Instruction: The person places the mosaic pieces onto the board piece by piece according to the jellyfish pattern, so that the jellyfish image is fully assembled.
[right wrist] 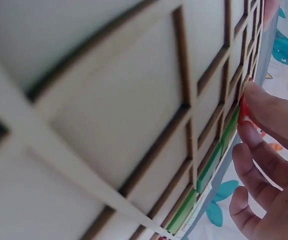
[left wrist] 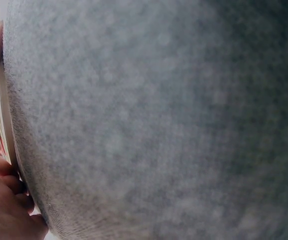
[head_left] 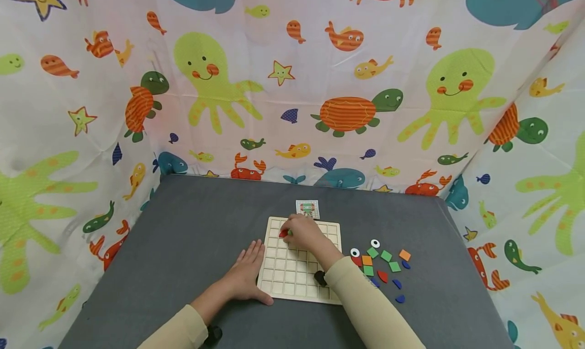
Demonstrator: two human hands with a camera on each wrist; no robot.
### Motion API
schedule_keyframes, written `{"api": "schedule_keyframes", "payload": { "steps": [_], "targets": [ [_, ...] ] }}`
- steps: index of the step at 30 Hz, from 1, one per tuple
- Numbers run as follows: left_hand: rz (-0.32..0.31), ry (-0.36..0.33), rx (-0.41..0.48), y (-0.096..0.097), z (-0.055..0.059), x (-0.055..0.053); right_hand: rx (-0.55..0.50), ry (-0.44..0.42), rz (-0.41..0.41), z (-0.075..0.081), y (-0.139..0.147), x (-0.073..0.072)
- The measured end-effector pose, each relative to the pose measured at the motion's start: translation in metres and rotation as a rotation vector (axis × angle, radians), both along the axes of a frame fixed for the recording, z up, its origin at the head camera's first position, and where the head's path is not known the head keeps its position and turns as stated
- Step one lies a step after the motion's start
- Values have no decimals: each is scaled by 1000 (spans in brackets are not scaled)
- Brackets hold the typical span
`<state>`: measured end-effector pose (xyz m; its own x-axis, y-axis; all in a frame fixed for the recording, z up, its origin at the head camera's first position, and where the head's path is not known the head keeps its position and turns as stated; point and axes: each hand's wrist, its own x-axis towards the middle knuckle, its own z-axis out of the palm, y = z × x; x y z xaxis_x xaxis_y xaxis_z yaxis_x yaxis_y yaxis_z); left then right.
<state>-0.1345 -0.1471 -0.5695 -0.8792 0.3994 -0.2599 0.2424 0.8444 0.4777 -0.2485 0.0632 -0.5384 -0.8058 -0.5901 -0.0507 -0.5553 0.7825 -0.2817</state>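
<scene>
A pale wooden grid board [head_left: 285, 278] lies on the grey table. My right hand [head_left: 303, 232] reaches over its far-left part. Thumb and forefinger pinch a small red piece [right wrist: 243, 110] at the far row of cells; its outline is partly covered by the fingers. Beside it, green pieces [right wrist: 210, 167] sit in cells of that row, mostly hidden by the hand in the head view. My left hand [head_left: 247, 273] rests along the board's left side, fingers straight and thumb at the near-left corner.
Right of the board lie loose pieces: green squares [head_left: 395, 266], orange squares [head_left: 404, 255], blue half-rounds [head_left: 400, 298], a red piece [head_left: 382, 276] and white rings [head_left: 375, 243]. A printed picture card [head_left: 307, 207] lies behind the board. A patterned curtain [head_left: 256, 95] surrounds the table's back and sides.
</scene>
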Motion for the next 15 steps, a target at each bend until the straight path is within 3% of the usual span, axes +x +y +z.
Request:
{"api": "schedule_keyframes", "payload": {
  "steps": [8, 15],
  "targets": [
    [2, -6, 1, 2, -2, -3, -55, 14, -22, 13, 11, 3],
    [5, -11, 13, 1, -3, -2, -129, 35, -55, 26, 38, 14]
  ]
}}
